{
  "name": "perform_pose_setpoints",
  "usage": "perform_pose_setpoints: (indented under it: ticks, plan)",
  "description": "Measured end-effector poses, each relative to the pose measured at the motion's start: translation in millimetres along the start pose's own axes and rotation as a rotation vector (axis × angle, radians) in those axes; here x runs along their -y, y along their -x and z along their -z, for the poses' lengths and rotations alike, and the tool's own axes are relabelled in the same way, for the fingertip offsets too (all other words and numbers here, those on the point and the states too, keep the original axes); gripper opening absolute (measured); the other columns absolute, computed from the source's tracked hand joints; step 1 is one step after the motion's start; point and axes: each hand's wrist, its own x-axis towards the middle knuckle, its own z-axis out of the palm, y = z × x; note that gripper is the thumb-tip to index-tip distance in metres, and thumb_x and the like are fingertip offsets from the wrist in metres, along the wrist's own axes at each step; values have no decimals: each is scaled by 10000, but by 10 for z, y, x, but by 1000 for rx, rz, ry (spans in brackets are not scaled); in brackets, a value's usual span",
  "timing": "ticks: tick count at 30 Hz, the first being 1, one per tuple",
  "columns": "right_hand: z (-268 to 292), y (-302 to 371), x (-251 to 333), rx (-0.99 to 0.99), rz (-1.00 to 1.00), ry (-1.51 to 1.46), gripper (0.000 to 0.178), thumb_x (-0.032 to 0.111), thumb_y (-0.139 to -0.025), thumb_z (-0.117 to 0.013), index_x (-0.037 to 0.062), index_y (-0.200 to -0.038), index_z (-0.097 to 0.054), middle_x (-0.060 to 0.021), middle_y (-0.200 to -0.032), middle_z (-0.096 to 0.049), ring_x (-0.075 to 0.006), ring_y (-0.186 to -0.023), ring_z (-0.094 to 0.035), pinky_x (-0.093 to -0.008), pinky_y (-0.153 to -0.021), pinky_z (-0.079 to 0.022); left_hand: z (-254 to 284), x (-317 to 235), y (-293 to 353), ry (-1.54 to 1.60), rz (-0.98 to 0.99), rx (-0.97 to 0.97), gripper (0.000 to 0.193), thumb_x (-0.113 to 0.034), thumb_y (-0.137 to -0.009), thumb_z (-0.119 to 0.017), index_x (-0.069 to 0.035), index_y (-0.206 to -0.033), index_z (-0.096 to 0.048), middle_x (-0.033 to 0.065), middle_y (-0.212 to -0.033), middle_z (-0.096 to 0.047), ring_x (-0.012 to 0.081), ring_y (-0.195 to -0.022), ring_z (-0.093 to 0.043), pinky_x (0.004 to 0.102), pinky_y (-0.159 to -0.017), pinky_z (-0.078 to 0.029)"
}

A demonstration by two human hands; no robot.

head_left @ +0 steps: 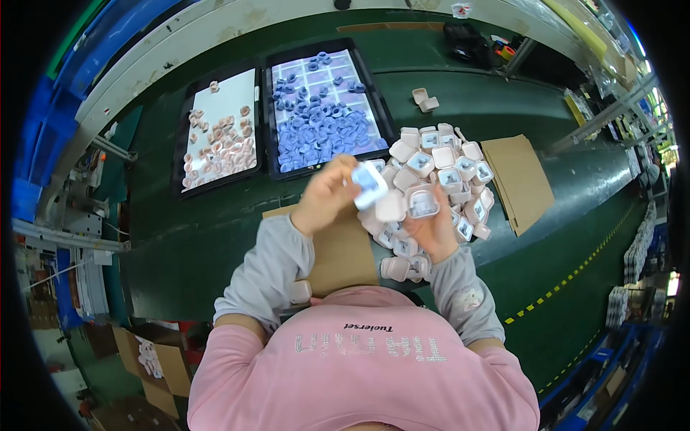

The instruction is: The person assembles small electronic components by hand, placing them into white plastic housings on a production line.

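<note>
Trays (287,154) probably hold rings, beyond cases (442,172).

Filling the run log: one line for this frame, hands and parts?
left hand: holds small bluish piece | right hand: holds open pink case | pile of cases right | two trays behind

Green belt (215,237), brown cardboard sheets (521,179). Black trays (267,115): one with pink rings (223,147), one purple rings (323,122). Cases (438,161) pale pink-white.
</note>
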Motion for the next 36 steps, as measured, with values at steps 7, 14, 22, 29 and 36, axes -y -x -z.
perform_pose_setpoints:
  ticks: [7, 14, 22, 29, 36]
  plan:
    - [10, -79, 321, -78, 400, 300, 379, 216, -895, -556, 96, -1231, -426, -131, -1170, -516, -264, -989, -558, -424, -852, -496, 993, 673, -27, -283, 333, -360, 118, -163, -899, -584, -47, -898, -566, 15, -865, -594, 105, -787, -543, 250, -710, -417]
    - [137, -93, 297, -320, 540, 805, 412, 145, -851, -569, 99, -1236, -430, -94, -1159, -480, -191, -1000, -505, -318, -874, -436, 1043, 998, -24, -252, 381, -562, 205, -202, -831, -664, -37, -919, -580, 27, -844, -596, 117, -782, -551, 250, -720, -445]
    - [212, -13, 109, -282, 407, 882, 435, 213, -878, -601, 75, -1263, -450, -53, -1142, -494, -126, -1003, -488, -255, -877, -397, 1635, 1515, 53, -1130, 532, -603, 378, -172, -761, -647, -12, -1099, -587, 210, -1075, -586, 361, -1004, -567, 406, -876, -458]
    - [286, -6, -35, -255, 341, 763, 388, 163, -869, -602, 70, -1222, -471, -28, -1022, -509, -93, -898, -479, -236, -790, -411, 1678, 1405, -296, -1450, 934, -52, 421, -212, -740, -660, -106, -1130, -542, 151, -1072, -624, 331, -1051, -580, 440, -862, -469]
    - [79, -28, -100, -200, 261, 624, 366, 259, -908, -529, 138, -1243, -445, -42, -1138, -497, -143, -1011, -488, -342, -818, -438, 1800, 1250, -201, -1018, 560, -265, 410, -257, -722, -737, -77, -1068, -611, 159, -995, -659, 309, -916, -634, 365, -785, -491]
